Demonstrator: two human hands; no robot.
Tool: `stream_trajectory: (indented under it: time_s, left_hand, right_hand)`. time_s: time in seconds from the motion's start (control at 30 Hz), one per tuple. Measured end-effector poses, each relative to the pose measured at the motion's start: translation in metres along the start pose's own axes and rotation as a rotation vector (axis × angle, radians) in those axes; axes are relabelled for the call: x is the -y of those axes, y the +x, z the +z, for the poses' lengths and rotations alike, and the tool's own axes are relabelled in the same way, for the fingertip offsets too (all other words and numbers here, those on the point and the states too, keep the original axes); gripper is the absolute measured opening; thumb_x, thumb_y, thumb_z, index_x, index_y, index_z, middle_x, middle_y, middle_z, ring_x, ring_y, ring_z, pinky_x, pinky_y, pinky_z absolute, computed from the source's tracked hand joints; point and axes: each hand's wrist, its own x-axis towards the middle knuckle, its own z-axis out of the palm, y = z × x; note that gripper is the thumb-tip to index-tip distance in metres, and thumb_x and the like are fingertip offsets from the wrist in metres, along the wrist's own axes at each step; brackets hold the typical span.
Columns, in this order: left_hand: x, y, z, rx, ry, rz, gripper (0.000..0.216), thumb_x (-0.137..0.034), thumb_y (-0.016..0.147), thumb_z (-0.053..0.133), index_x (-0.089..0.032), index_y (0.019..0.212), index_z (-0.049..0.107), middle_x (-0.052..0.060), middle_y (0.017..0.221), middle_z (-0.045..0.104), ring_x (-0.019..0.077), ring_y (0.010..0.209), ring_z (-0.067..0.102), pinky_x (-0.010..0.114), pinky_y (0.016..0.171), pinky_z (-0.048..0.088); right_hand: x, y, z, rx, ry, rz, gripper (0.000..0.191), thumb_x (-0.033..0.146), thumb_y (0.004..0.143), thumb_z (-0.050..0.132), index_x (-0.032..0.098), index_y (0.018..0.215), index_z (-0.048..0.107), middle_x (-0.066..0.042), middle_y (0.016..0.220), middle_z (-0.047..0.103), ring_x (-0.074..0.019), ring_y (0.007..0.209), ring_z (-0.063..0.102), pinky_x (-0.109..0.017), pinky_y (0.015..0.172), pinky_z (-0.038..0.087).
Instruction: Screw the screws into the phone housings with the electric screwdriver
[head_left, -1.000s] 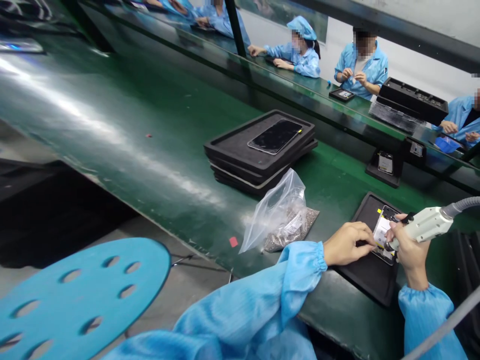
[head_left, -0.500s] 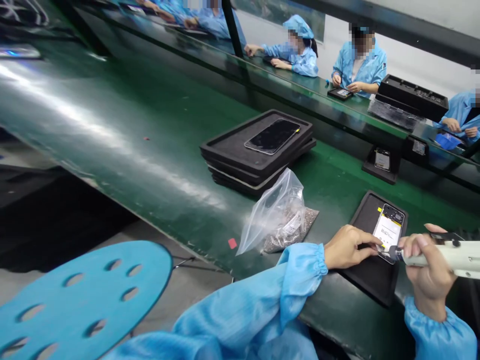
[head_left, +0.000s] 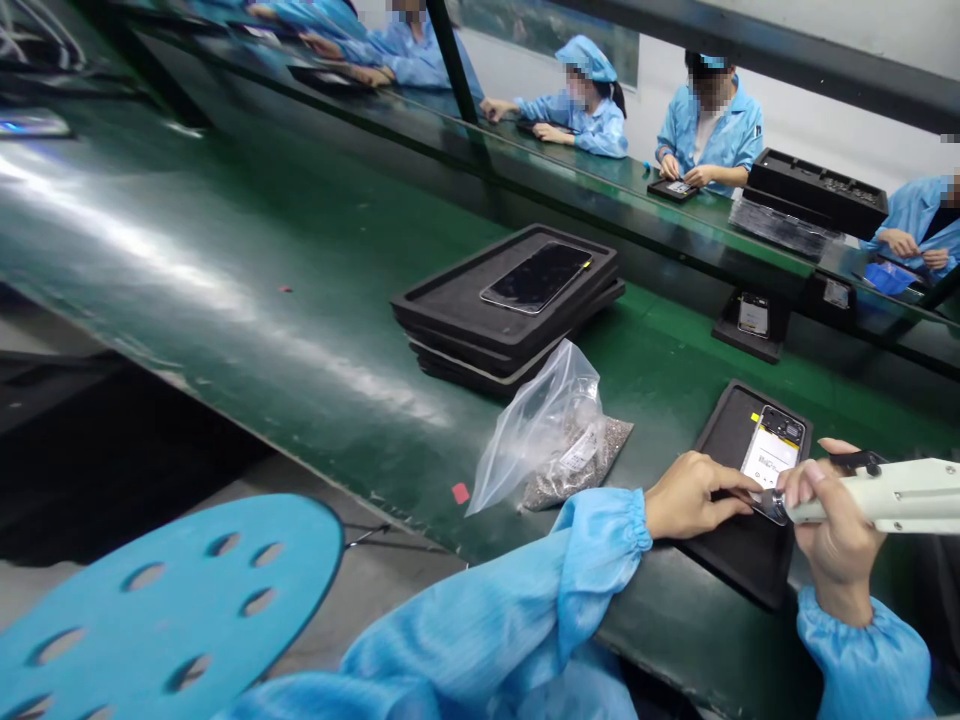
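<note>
Left hand (head_left: 694, 495): curled, palm down, fingertips pressed on the near end of the opened phone (head_left: 772, 462), pinning it in the black tray (head_left: 731, 545). Blue sleeve (head_left: 525, 610) behind the wrist, laid across the desk edge.

Right hand (head_left: 832, 535): wrapped tight round the pale electric screwdriver (head_left: 877, 497), thumb on top near a dark lever, tool lying nearly level. Metal tip pointing toward the left hand, meeting the phone's near corner just beside the left fingertips; actual contact too small to confirm.

Opened phone: back side up, white label showing, dark camera block at the far end, lying in the tray between the two hands and slightly beyond them. Tray flat on the green desk (head_left: 300, 300), directly under both hands.

Just left of the left hand: clear plastic bag (head_left: 555, 435), puffed up, with a heap of small grey parts at its bottom. Beyond the bag, further from the left hand: stack of black trays (head_left: 450, 310) with a dark-screened phone (head_left: 536, 278) resting face up on top. Far beyond the right hand: small black holder (head_left: 750, 325) carrying another device.

Below the left arm, off the desk: round blue stool seat (head_left: 165, 600) with oval holes.

Across the far bench: several people in blue coats (head_left: 709, 140), own hands busy over trays, well apart from both hands.
</note>
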Motion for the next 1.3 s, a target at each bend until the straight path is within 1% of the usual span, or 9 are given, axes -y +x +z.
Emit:
stream_trajectory:
  time_s: [0.27, 0.43, 0.53, 0.6, 0.7, 0.83, 0.97, 1.13, 1.3]
  left_hand:
    - [-0.002, 0.001, 0.002, -0.04, -0.03, 0.011, 0.023, -0.02, 0.078, 0.071, -0.018, 0.101, 0.072, 0.002, 0.084, 0.075, 0.0149, 0.082, 0.071, 0.019, 0.08, 0.05]
    - [-0.002, 0.004, -0.008, -0.019, 0.086, -0.032, 0.046, -0.031, 0.068, 0.081, -0.017, 0.11, 0.067, 0.006, 0.1, 0.073, 0.0194, 0.092, 0.068, 0.025, 0.085, 0.05]
    - [0.002, 0.005, -0.015, -0.094, 0.208, -0.068, 0.027, -0.021, 0.078, 0.07, -0.018, 0.105, 0.068, 0.006, 0.112, 0.069, 0.0209, 0.106, 0.062, 0.033, 0.096, 0.045]
    - [0.005, 0.005, -0.015, -0.144, 0.294, -0.127, 0.022, -0.014, 0.081, 0.062, -0.02, 0.101, 0.068, 0.005, 0.117, 0.067, 0.022, 0.114, 0.057, 0.038, 0.101, 0.041]
    - [0.008, 0.004, -0.013, -0.134, 0.369, -0.18, 0.022, -0.013, 0.081, 0.061, -0.02, 0.1, 0.069, 0.005, 0.12, 0.066, 0.0242, 0.12, 0.053, 0.043, 0.103, 0.039]
    - [0.008, 0.004, -0.01, -0.099, 0.408, -0.182, 0.02, -0.014, 0.081, 0.062, -0.02, 0.098, 0.069, 0.006, 0.119, 0.066, 0.0254, 0.122, 0.051, 0.044, 0.103, 0.038]
    - [0.006, 0.004, -0.01, -0.082, 0.421, -0.191, 0.021, -0.013, 0.08, 0.061, -0.019, 0.098, 0.07, 0.005, 0.119, 0.066, 0.026, 0.123, 0.05, 0.045, 0.103, 0.038]
    - [0.004, 0.005, -0.011, -0.083, 0.422, -0.199, 0.02, -0.013, 0.081, 0.061, -0.019, 0.098, 0.07, 0.006, 0.119, 0.066, 0.0255, 0.123, 0.05, 0.044, 0.103, 0.038]
    - [0.005, 0.004, -0.01, -0.086, 0.426, -0.198, 0.021, -0.012, 0.08, 0.061, -0.019, 0.098, 0.07, 0.005, 0.119, 0.066, 0.0252, 0.123, 0.05, 0.044, 0.103, 0.038]
  right_hand:
    - [-0.003, -0.002, -0.001, 0.028, 0.011, 0.008, 0.023, 0.022, 0.083, 0.063, 0.02, 0.103, 0.052, 0.006, 0.052, 0.052, -0.0128, 0.048, 0.051, -0.027, 0.054, 0.046]
    - [-0.007, 0.001, -0.011, 0.004, -0.097, 0.04, 0.014, 0.026, 0.082, 0.065, 0.018, 0.087, 0.056, 0.004, 0.052, 0.053, -0.0148, 0.049, 0.054, -0.031, 0.056, 0.047]
    - [-0.013, 0.004, -0.021, -0.043, -0.242, 0.048, 0.019, 0.026, 0.079, 0.068, 0.016, 0.072, 0.054, 0.003, 0.052, 0.052, -0.0153, 0.048, 0.054, -0.032, 0.057, 0.047]
    - [-0.017, 0.006, -0.026, -0.064, -0.307, 0.053, 0.021, 0.027, 0.078, 0.07, 0.016, 0.07, 0.053, 0.003, 0.052, 0.052, -0.015, 0.047, 0.053, -0.032, 0.055, 0.046]
    - [-0.02, 0.009, -0.03, -0.083, -0.328, 0.056, 0.02, 0.026, 0.077, 0.07, 0.015, 0.08, 0.054, 0.003, 0.051, 0.053, -0.0149, 0.045, 0.052, -0.031, 0.053, 0.045]
    - [-0.02, 0.01, -0.028, -0.114, -0.315, 0.042, 0.033, 0.025, 0.074, 0.073, 0.015, 0.097, 0.051, 0.005, 0.05, 0.055, -0.015, 0.043, 0.051, -0.03, 0.052, 0.045]
    - [-0.019, 0.011, -0.027, -0.117, -0.295, 0.052, 0.037, 0.028, 0.073, 0.074, 0.015, 0.098, 0.049, 0.004, 0.05, 0.056, -0.0146, 0.043, 0.051, -0.031, 0.052, 0.046]
    - [-0.022, 0.01, -0.027, -0.137, -0.308, 0.071, 0.029, 0.031, 0.072, 0.074, 0.014, 0.085, 0.055, 0.003, 0.05, 0.054, -0.0146, 0.042, 0.051, -0.029, 0.048, 0.045]
    - [-0.025, 0.01, -0.027, -0.133, -0.334, 0.062, 0.024, 0.03, 0.073, 0.072, 0.015, 0.071, 0.054, 0.002, 0.05, 0.054, -0.0152, 0.044, 0.053, -0.03, 0.05, 0.045]
